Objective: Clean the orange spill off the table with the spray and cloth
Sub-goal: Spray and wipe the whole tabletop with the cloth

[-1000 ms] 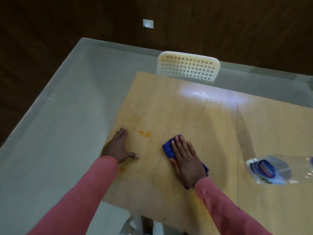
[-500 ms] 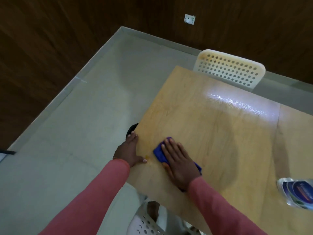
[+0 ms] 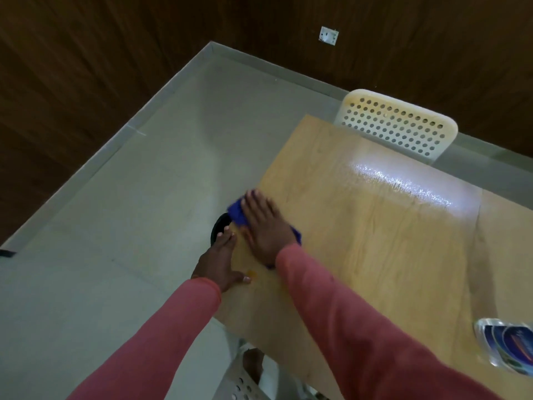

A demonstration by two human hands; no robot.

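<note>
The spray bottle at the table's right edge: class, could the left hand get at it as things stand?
Probably not directly: the left hand rests at the table's left edge, and the right arm lies between it and the spray bottle.

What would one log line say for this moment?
right hand: flat on blue cloth, table edge | left hand: flat on edge | orange spot: remains

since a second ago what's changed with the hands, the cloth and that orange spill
The right hand, flat on the blue cloth, has pushed it leftward over the orange spill to the table's left edge, where the cloth now overhangs. The main splotch no longer shows; a small orange spot remains by the left thumb. The left hand has slid to the same edge. The spray bottle lies untouched on the right.
</note>
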